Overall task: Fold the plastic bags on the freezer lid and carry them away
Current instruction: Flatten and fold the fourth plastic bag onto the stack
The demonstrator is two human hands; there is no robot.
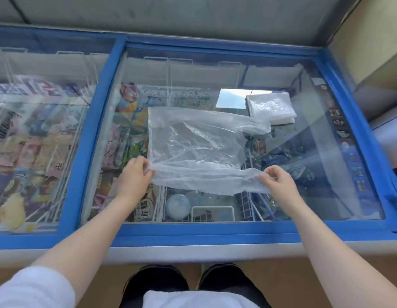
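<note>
Nearest me, both hands work the near edge of a clear plastic bag [193, 147] spread flat on the glass freezer lid [326, 174]. Left hand [135, 174] pinches the near left corner between thumb and fingers; right hand [278, 180] pinches the near right corner, edge bunched and lifted between them. I judge the film almost weightless, limp, slick on glass and prone to cling or billow, so the corners are the sound hold and the fold wants a slow lay-over toward the far edge. Farther right, a stack of folded bags [270, 107] rests on the lid, just beside the open bag's handle.
</note>
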